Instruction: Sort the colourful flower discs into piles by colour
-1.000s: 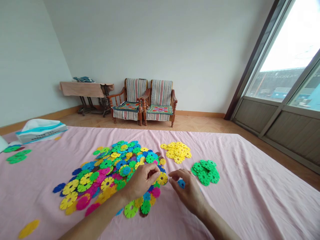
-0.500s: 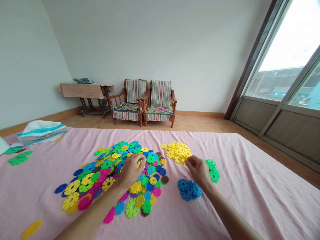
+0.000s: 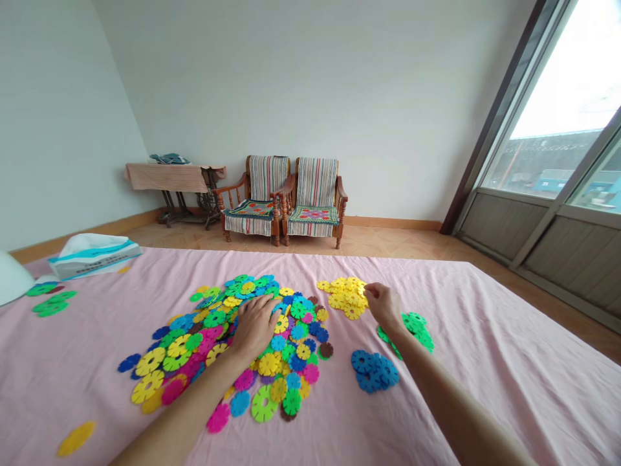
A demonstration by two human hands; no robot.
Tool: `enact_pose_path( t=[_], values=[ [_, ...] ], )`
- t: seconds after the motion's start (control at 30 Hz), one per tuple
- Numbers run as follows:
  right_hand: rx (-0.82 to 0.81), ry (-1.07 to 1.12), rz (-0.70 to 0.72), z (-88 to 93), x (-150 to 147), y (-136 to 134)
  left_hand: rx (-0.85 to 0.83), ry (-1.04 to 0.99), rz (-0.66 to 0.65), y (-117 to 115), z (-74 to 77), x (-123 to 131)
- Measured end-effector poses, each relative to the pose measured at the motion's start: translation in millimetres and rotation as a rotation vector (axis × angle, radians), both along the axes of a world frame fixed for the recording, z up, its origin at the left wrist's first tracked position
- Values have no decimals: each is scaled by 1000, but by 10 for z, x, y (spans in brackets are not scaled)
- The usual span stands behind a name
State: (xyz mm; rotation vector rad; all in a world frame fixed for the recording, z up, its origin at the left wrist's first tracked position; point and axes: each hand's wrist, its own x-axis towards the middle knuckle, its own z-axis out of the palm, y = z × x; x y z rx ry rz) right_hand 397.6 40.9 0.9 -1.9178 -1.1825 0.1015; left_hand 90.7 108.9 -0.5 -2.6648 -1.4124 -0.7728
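Note:
My left hand [image 3: 255,328] lies palm down on a large mixed pile of flat plastic snowflake discs [image 3: 213,343] in yellow, green, blue and magenta. Its fingers rest among the discs, and I cannot tell whether any are held. My right hand [image 3: 383,306] is farther right, its fingertips at the edge of a heap of yellow discs [image 3: 347,298]. Whether those fingers pinch a disc is hidden. Just right of that hand lies a heap of green discs [image 3: 414,330], and below it sits a heap of blue discs [image 3: 373,372].
All of this lies on a pink bedsheet [image 3: 460,388]. Green discs [image 3: 51,302] and a lone yellow disc [image 3: 76,438] lie apart at the left. A tissue pack [image 3: 92,255] is on the far edge. Beyond the bed stand two wooden armchairs [image 3: 291,207] and a covered table [image 3: 169,178].
My right hand has moved up and away from the blue heap, along the yellow heap's right side. My left hand stays on the mixed pile, and the view has shifted slightly.

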Motion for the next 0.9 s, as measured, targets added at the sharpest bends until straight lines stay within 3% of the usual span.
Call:
enact_pose_path(
  t=[0.3,0.5,0.7,0.9],
  values=[
    [-44,-179,427,41,-926,3,12,10,6,-39,29,13],
    [-126,-434,596,133,-1223,42,32,45,6,-19,-6,7],
    [-130,-537,611,107,-1323,72,47,61,27,-17,-18,14],
    [-60,-349,453,90,-1250,36,51,47,25,-31,-14,16]
  ],
)
